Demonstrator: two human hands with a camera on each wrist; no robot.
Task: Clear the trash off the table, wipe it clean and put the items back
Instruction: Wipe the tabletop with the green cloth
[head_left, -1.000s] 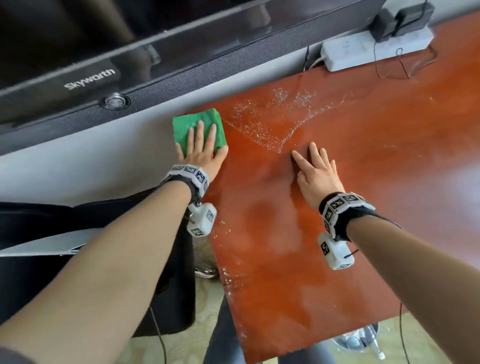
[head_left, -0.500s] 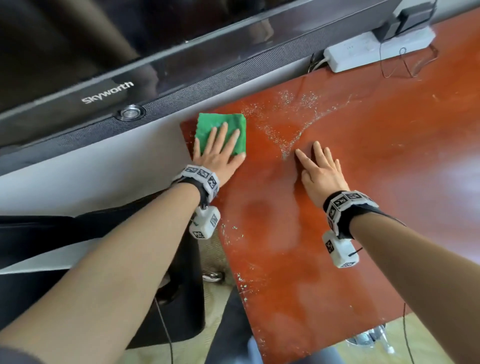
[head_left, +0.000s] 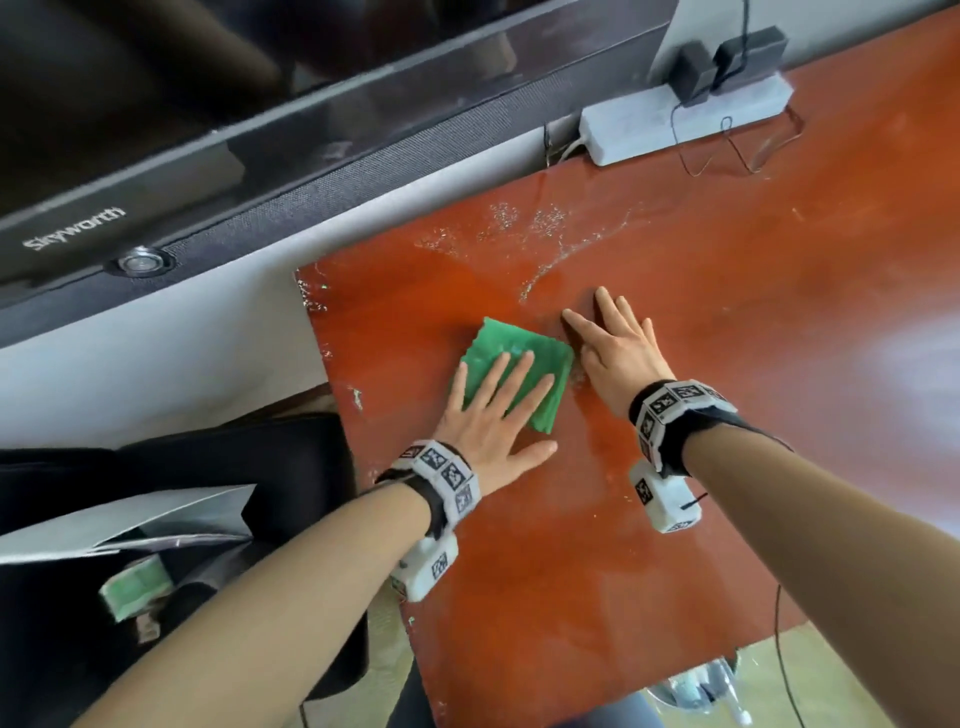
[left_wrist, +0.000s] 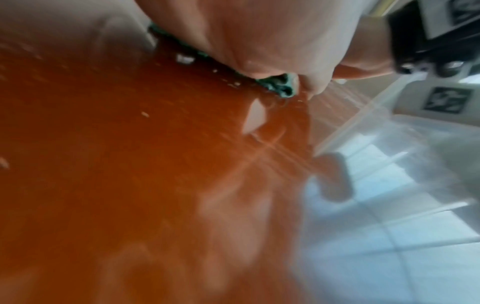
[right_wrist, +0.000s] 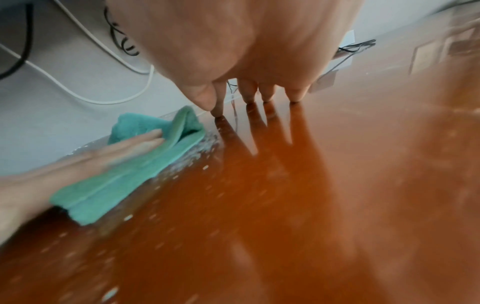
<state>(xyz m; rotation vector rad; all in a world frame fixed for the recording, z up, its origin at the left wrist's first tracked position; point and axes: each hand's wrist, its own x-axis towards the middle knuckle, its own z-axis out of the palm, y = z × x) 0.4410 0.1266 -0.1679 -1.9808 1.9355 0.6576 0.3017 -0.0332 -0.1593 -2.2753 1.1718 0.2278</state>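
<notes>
A folded green cloth (head_left: 519, 371) lies flat on the red-brown counter (head_left: 727, 322), pressed under the straight fingers of the left hand (head_left: 493, 415). Just beside it at 3 o'clock, the right hand (head_left: 618, 353) rests palm down, fingers extended, grasping nothing. White crumbs (head_left: 540, 234) scatter at 12 o'clock; a white power strip (head_left: 675, 122) lies at 1 o'clock, a television (head_left: 260, 104) at 11 o'clock.
</notes>
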